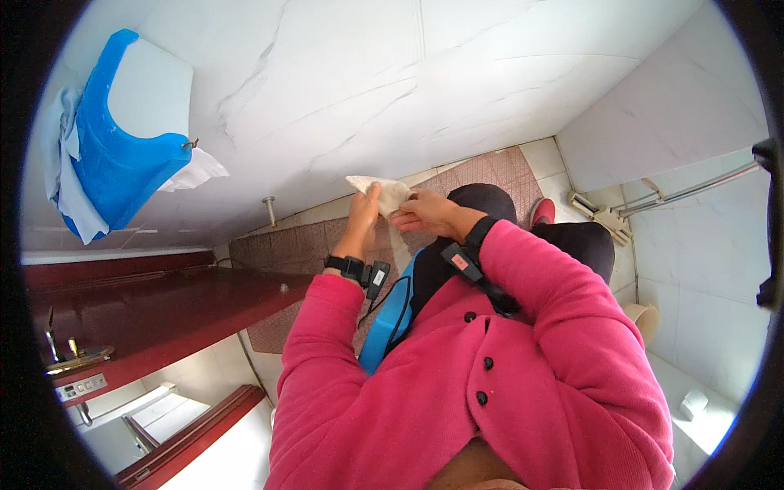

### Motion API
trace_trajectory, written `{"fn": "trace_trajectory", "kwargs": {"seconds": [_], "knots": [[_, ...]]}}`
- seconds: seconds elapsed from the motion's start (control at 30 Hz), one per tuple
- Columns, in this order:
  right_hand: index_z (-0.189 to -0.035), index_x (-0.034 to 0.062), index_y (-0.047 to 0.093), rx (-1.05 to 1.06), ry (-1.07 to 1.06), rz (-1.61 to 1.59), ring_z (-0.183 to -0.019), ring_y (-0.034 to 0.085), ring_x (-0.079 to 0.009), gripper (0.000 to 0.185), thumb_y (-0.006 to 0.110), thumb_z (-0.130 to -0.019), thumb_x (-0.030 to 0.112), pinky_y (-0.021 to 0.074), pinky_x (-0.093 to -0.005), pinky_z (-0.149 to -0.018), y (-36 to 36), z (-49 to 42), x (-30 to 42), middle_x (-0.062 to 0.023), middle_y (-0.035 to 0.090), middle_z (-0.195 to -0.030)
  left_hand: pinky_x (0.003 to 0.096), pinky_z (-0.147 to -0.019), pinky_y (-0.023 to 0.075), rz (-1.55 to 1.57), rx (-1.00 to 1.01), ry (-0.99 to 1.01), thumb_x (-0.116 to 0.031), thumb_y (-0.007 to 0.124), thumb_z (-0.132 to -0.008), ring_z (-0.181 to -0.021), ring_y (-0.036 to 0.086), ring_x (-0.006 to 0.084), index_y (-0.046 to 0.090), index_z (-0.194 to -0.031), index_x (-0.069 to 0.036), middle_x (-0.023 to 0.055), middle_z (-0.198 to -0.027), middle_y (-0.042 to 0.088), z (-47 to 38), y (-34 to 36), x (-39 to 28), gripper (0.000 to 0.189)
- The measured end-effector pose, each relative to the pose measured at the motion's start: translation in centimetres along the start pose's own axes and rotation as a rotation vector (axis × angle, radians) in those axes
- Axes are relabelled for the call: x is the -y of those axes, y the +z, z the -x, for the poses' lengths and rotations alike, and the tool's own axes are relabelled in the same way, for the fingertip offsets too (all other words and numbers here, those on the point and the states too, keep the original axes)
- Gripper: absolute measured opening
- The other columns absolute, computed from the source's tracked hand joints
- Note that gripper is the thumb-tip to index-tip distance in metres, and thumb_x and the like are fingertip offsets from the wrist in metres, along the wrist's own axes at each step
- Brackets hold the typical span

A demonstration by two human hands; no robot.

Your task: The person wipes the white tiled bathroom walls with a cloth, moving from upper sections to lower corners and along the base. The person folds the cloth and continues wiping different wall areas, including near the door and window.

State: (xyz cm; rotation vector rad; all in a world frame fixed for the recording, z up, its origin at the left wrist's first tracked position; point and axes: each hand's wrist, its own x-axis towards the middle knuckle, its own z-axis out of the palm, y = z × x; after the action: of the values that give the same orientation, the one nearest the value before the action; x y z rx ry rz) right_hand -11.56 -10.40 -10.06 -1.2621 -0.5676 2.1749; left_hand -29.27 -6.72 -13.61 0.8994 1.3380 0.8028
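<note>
Before me, a piece of whitish folded paper or cloth [389,195] is held between both hands. My left hand [364,211] grips its left part, with the thumb on top. On its right end the fingers of my right hand [427,213] are closed. I wear a pink buttoned coat [453,392], and each wrist bears a black strap with a small device. Below the hands, a blue object [387,327] shows beside my dark-trousered leg; its full shape is hidden.
A blue wall holder [116,165] with white sheets is at upper left. A dark red door [171,306] with a metal handle stands open at left. Reddish mats [306,254] cover floor tiles [545,158]. A beige bin [644,321] and a mop [603,217] are at right.
</note>
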Motion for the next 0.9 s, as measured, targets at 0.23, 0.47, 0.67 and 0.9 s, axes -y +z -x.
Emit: {"fn": "trace_trajectory", "kwargs": {"seconds": [0.23,0.47,0.67,0.9], "knots": [[-0.109,0.0062,0.056,-0.420,-0.859,1.032,-0.084,0.064,-0.0396,0.021,0.055,-0.091,0.017,0.0525,-0.0452,-0.074,-6.7,5.7,2.8,-0.0189,0.067,-0.088,0.0383,-0.075,0.0480,-0.220,-0.341,-0.098,-0.018,0.051,-0.094,-0.087,0.062,0.0255,0.056,-0.111,0.009,0.0170,-0.100,0.064,-6.6,-10.0,5.6,0.033],[-0.102,0.0080,0.059,-0.465,-0.910,1.088,-0.093,0.062,-0.0367,0.018,0.061,-0.085,0.013,0.0500,-0.0425,-0.082,-8.5,9.8,1.2,-0.0145,0.064,-0.099,0.0404,-0.072,0.0499,0.010,-0.434,-0.156,-0.020,0.051,-0.095,-0.088,0.064,0.0305,0.050,-0.118,0.009,0.0180,-0.107,0.062,-12.0,-14.2,8.9,0.037],[-0.098,0.0051,0.063,-0.476,-0.684,0.676,-0.094,0.065,-0.0257,0.012,0.061,-0.089,0.013,0.0510,-0.0332,-0.082,-10.5,7.1,1.0,-0.0129,0.068,-0.098,0.0425,-0.073,0.0499,0.065,-0.352,-0.137,-0.018,0.051,-0.091,-0.095,0.060,0.0262,0.048,-0.120,-0.001,0.0131,-0.111,0.058,-16.7,-9.2,8.0,0.034],[-0.104,0.0018,0.057,-0.436,-0.460,-0.062,-0.089,0.061,-0.0140,0.012,0.054,-0.094,0.009,0.0502,-0.0272,-0.083,-17.1,5.0,-0.9,-0.0057,0.063,-0.093,0.0374,-0.073,0.0518,-0.060,-0.465,-0.221,-0.011,0.048,-0.090,-0.092,0.061,0.0243,0.047,-0.121,0.000,0.0108,-0.111,0.059,-16.5,-5.2,6.8,0.033]]}}
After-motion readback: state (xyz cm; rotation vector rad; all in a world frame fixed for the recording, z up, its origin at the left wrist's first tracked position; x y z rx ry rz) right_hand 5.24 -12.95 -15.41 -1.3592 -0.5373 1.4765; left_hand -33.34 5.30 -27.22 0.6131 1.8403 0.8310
